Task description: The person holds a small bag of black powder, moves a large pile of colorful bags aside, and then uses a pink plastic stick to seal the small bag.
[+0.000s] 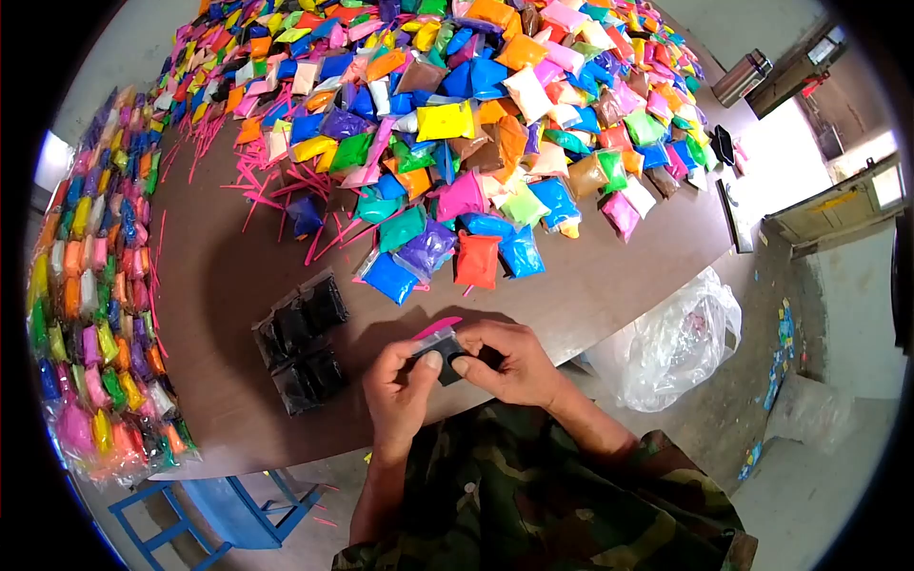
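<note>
Near the table's front edge, my left hand [399,392] and my right hand [515,363] pinch a small clear bag with black contents [447,374] between them. My thumbs press on its near face, close to its clear top. A flat bright pink piece [438,328] sticks out behind the bag's top; its lower part is hidden. Left of my hands, several black packets [302,324] lie together on the brown table [224,400]. Just beyond my hands are a red packet [477,261] and a blue packet [389,278].
A large heap of colourful packets [446,122] covers the table's far side. Thin pink sticks [271,190] lie scattered at its left. Filled clear bags [95,285] line the left edge. A white plastic bag [671,343] hangs at right, a steel flask [743,78] stands beyond, and a blue stool [228,509] is below.
</note>
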`<move>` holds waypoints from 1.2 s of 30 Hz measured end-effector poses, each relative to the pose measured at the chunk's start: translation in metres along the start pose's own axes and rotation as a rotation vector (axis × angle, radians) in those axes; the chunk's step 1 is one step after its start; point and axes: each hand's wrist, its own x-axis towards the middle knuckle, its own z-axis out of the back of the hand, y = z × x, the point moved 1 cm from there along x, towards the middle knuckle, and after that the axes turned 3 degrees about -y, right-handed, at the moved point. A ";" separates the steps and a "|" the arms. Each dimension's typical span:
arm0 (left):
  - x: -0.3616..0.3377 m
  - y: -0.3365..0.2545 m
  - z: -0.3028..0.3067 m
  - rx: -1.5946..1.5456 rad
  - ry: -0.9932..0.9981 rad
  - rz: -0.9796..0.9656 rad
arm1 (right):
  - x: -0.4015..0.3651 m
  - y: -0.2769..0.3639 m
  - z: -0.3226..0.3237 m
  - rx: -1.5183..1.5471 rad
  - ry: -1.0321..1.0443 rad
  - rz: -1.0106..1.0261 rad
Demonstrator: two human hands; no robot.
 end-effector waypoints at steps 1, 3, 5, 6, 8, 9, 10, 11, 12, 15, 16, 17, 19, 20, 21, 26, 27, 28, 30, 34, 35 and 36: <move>0.000 -0.003 -0.001 -0.034 -0.014 0.007 | 0.000 0.000 -0.001 0.001 0.005 0.001; 0.001 -0.006 -0.005 -0.073 -0.009 0.019 | 0.000 0.002 0.002 0.002 0.010 -0.031; 0.003 -0.011 -0.008 -0.069 0.028 0.024 | -0.001 0.006 0.004 0.014 0.006 -0.092; 0.005 -0.013 -0.006 -0.025 0.078 -0.003 | 0.000 0.005 0.004 0.016 0.016 -0.078; 0.009 -0.017 -0.001 0.064 0.178 -0.054 | -0.001 0.003 0.004 0.020 0.035 -0.055; 0.009 -0.015 0.001 0.077 0.164 -0.041 | 0.000 0.002 0.003 -0.003 0.028 -0.013; 0.009 -0.010 0.003 0.093 0.150 -0.032 | 0.001 -0.001 0.001 -0.024 0.019 0.032; 0.008 -0.007 0.004 0.107 0.137 -0.020 | 0.002 -0.001 0.000 -0.046 0.009 0.075; 0.006 -0.007 0.003 0.067 0.101 -0.002 | 0.002 0.002 0.000 -0.062 0.011 0.065; 0.003 -0.008 -0.002 -0.044 0.019 0.034 | 0.003 0.008 -0.001 -0.100 0.026 0.064; 0.003 -0.010 -0.004 -0.077 0.015 0.038 | 0.002 0.006 -0.001 -0.108 0.032 0.080; 0.003 -0.013 -0.006 -0.110 0.011 0.041 | 0.001 0.004 -0.001 -0.116 0.038 0.095; 0.005 -0.016 -0.002 0.019 0.094 -0.009 | 0.001 0.002 0.001 -0.104 0.070 0.097; 0.006 -0.017 0.000 0.085 0.136 -0.034 | 0.001 0.001 0.001 -0.098 0.086 0.099; 0.007 -0.015 0.002 0.091 0.136 -0.040 | 0.000 -0.001 0.000 -0.105 0.087 0.098; 0.004 -0.006 0.005 0.040 0.058 0.020 | 0.003 0.008 -0.003 -0.126 0.043 0.089; 0.004 -0.006 0.006 0.028 0.057 0.027 | 0.003 0.008 -0.004 -0.118 0.032 0.102; 0.004 -0.004 0.006 0.017 0.055 0.034 | 0.003 0.006 -0.005 -0.110 0.020 0.117; 0.004 -0.010 0.002 -0.010 0.055 0.023 | 0.003 0.002 -0.004 -0.101 0.025 0.126; 0.006 -0.023 -0.001 0.021 0.094 0.014 | 0.000 -0.002 0.000 -0.114 0.077 0.104; 0.006 -0.018 0.002 0.052 0.114 0.027 | 0.000 -0.001 0.000 -0.122 0.086 0.098; 0.006 -0.015 0.002 0.061 0.102 -0.008 | 0.000 -0.001 0.000 -0.123 0.079 0.118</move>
